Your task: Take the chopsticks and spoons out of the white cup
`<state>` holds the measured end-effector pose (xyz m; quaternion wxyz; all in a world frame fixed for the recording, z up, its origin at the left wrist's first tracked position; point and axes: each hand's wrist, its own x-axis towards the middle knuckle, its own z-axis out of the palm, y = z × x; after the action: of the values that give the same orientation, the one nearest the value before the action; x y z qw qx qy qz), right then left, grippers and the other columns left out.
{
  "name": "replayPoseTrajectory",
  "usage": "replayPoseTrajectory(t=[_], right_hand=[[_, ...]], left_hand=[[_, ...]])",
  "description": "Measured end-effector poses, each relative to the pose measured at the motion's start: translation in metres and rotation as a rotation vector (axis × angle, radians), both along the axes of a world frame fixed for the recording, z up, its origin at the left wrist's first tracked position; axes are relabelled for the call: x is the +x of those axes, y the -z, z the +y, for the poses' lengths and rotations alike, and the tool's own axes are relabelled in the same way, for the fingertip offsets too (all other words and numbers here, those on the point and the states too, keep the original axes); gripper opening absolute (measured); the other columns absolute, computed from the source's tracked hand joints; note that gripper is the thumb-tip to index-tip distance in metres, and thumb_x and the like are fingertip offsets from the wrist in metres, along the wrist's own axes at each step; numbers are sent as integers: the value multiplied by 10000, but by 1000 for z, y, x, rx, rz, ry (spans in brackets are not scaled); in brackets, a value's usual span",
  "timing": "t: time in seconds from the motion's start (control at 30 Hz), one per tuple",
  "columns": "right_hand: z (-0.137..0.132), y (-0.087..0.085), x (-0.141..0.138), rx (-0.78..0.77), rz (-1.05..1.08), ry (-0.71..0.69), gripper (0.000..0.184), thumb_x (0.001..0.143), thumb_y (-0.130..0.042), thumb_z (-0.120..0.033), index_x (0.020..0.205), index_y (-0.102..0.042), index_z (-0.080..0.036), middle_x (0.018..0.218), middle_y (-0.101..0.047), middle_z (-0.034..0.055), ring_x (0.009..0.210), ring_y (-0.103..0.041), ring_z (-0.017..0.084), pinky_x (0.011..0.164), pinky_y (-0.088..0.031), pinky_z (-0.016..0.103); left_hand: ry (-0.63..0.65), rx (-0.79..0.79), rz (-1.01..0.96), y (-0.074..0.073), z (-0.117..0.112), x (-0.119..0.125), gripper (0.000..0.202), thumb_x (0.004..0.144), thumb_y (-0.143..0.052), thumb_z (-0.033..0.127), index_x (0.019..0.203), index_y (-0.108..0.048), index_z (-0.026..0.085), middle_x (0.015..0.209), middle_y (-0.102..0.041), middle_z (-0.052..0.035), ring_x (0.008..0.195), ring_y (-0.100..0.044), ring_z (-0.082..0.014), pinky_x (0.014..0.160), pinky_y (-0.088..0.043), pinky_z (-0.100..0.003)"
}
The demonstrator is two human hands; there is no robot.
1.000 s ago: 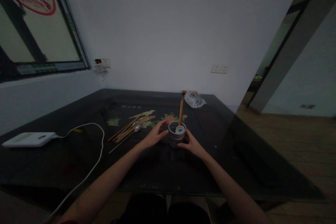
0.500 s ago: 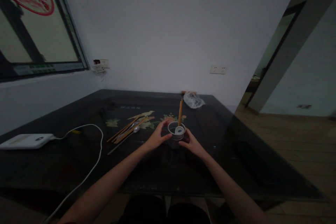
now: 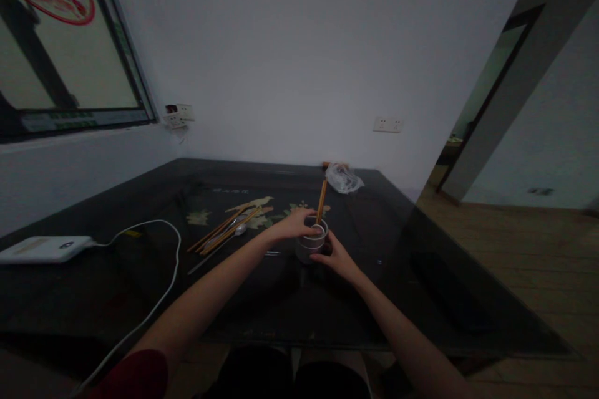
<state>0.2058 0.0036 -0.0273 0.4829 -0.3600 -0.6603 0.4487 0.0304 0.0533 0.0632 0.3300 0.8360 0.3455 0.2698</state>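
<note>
A clear cup [image 3: 305, 252] with a pale rim stands on the dark table in front of me. A pair of wooden chopsticks [image 3: 321, 201] rises out of it, leaning on its far side. Inside, near the top, is a small whitish round piece [image 3: 319, 230], partly covered by my thumb. My left hand [image 3: 299, 224] lies over the cup's left rim, its thumb and fingers curved across the opening. Around the right side of the cup curls my right hand [image 3: 340, 259], thumb at the front, fingers partly hidden behind.
Several chopsticks [image 3: 219, 234] and a metal spoon [image 3: 240, 230] lie left of the cup. A crumpled plastic bag [image 3: 344, 178] sits near the wall. At far left is a white power bank [image 3: 44, 250] with a white cable [image 3: 176, 262]. A dark flat object [image 3: 449, 292] lies at right.
My left hand has moved right and over the cup's rim, from its left side. The round piece inside now looks partly covered. My right hand stays at the cup.
</note>
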Motion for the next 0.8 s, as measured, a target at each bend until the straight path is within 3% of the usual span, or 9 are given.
replayPoseTrajectory(t=[0.27,0.47,0.63,0.8], right_hand=[[4,2,-1,36,-68,20,779,630,-792,-318,1310,-419,-240,1298,-531,95,1157,-540,268,1019,-407,461],[3,0,-2,72,-58,4,747,643,-784,-310,1299,-432,-246,1293,-539,83,1179,-524,257,1032,-393,448],[2,0,-2,60,-52,-10,722,654,-778,-316,1286,-439,-232,1271,-552,87,1153,-544,249,1012,-413,431],[0,-3,-3,64,-54,4,753,656,-773,-326,1309,-411,-228,1301,-529,97,1169,-534,255,1015,-410,431]], left_hand=[[18,49,34,-5,8,-3,440,673,-713,299,1081,-642,149,1123,-651,-105,1054,-588,-263,937,-431,-373],[141,38,1,-10,8,-5,403,674,-713,248,1067,-643,187,1145,-646,-63,1099,-562,-236,982,-396,-356],[250,31,47,-18,10,-6,358,718,-682,273,1061,-646,179,1093,-662,-54,1053,-582,-225,935,-425,-337],[309,-7,123,-27,16,-3,444,672,-707,243,1109,-643,194,1132,-656,-52,1077,-580,-235,940,-430,-337]])
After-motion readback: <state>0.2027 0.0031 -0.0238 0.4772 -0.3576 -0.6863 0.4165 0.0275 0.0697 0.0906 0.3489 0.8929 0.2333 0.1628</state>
